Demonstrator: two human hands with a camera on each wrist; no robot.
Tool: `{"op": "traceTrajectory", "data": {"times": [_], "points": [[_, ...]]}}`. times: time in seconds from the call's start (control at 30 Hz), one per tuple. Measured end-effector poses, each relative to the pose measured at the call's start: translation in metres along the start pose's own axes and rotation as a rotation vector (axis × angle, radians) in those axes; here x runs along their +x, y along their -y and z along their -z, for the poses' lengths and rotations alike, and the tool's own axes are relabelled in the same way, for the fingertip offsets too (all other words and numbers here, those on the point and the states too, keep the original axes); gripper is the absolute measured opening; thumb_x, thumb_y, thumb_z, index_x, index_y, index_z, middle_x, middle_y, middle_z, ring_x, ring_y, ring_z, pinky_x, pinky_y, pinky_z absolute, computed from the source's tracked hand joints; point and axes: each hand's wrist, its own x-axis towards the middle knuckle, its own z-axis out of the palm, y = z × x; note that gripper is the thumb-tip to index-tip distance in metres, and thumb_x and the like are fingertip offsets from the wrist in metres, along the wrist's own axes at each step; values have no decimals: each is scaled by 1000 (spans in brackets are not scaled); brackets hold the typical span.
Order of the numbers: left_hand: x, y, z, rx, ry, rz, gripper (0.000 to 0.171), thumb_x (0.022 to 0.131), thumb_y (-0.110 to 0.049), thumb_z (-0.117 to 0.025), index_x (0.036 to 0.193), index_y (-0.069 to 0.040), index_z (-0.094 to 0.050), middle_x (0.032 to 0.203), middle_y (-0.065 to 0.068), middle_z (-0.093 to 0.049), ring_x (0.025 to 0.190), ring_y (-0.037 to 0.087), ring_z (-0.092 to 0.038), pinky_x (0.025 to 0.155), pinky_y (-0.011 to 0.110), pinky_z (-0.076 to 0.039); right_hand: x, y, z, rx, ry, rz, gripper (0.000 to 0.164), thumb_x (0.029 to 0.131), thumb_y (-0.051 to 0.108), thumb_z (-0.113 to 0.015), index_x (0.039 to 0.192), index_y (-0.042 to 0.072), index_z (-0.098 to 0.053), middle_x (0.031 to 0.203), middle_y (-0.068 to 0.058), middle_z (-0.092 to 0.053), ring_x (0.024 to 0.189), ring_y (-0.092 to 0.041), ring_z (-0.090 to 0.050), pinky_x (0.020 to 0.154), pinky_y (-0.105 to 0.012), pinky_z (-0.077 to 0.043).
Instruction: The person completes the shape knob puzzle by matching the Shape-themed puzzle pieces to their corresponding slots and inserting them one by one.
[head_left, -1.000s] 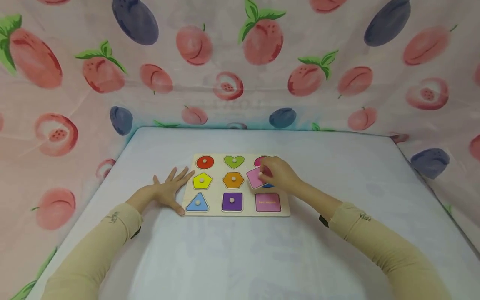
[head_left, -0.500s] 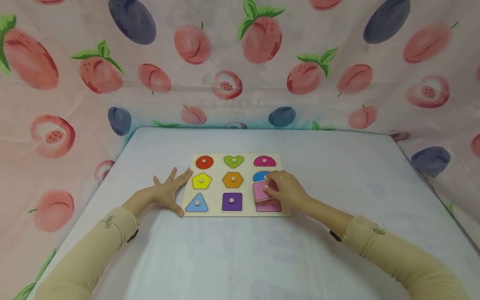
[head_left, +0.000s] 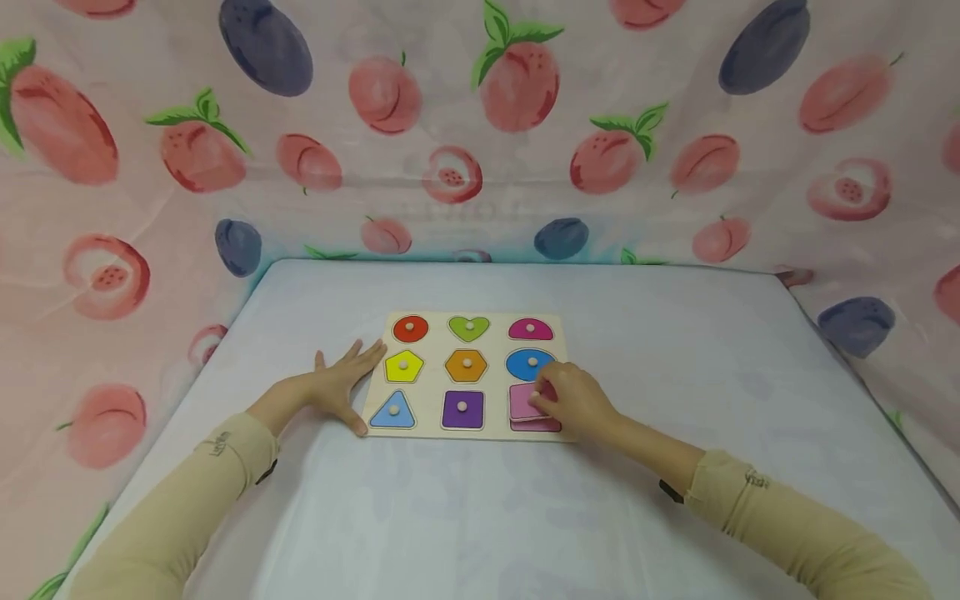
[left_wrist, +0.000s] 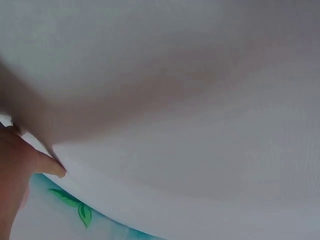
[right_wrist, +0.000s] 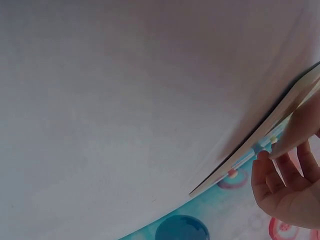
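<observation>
A wooden shape puzzle board lies on the table, with knobbed pieces in its recesses. My right hand pinches the knob of the pink rectangle piece, which sits slightly askew over the pink rectangular recess at the near right corner; a strip of that recess shows below it. Just beyond is the blue oval piece. On the left, my left hand is spread, its fingertips and thumb at the board's left edge. In the right wrist view the right fingers show beside the board's edge.
Other pieces sit in the board: a purple square, an orange hexagon, a blue triangle and several more. The white-covered table extends around it. A fruit-print cloth hangs behind and at the sides.
My right hand has brought the pink rectangle piece nearer and down from beside the blue oval to over the pink recess, turning it straighter. My left hand stays at the board's edge.
</observation>
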Motion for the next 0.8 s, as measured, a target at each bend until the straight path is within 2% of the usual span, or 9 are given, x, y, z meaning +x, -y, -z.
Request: {"op": "traceTrajectory", "data": {"times": [0.33,0.63,0.8], "points": [[0,3,-1,-8,11,5,136,55,-53,-85,152,-13,2,160,13,8,144,39,16,97,75,19,-1,2,-6,-28,26,18,16,79,22,-75,79,9,-65,70,2,-58,71,-13,-48,66,-25,-44],[0,1,0,-1,34,25,136,56,-53,-85,152,-13,4,159,13,9,144,39,16,97,75,20,-1,3,-5,-96,56,47,20,78,22,-77,73,10,-62,68,2,-55,68,-13,-48,63,-25,-43],[-1,-1,1,1,37,31,136,56,-52,-85,152,-13,3,159,13,9,144,39,16,97,76,18,0,4,-3,-151,65,91,20,78,21,-76,73,10,-61,68,1,-55,67,-13,-48,61,-25,-43]]}}
